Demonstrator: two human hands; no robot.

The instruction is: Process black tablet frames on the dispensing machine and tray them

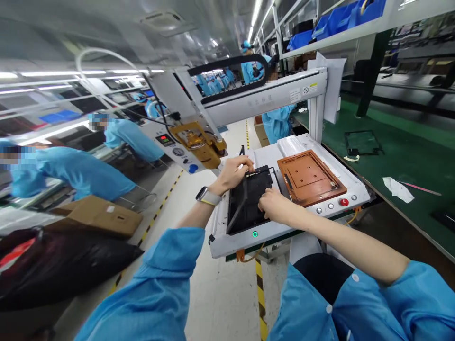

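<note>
A flat black plate [254, 194] lies on the left half of the white machine bed, with a thin black frame [244, 199] tilted up along its left side. My left hand [234, 173] is closed at the far end of this frame, fingers bent over its edge; a watch is on that wrist. Over the plate's right edge, my right hand [275, 206] has its fingers curled and pressed together. Whatever lies under those fingertips is hidden. Right of the plate sits a brown fixture [307, 176] with a recessed rectangle and several small holes.
A white gantry [263, 97] with a brass-coloured press head [199, 142] spans above the bed. Buttons, one a red knob [343, 202], line the front edge. On the green bench [394, 151] lie another black frame [363, 143] and white paper [397, 188]. Co-workers in blue stand around.
</note>
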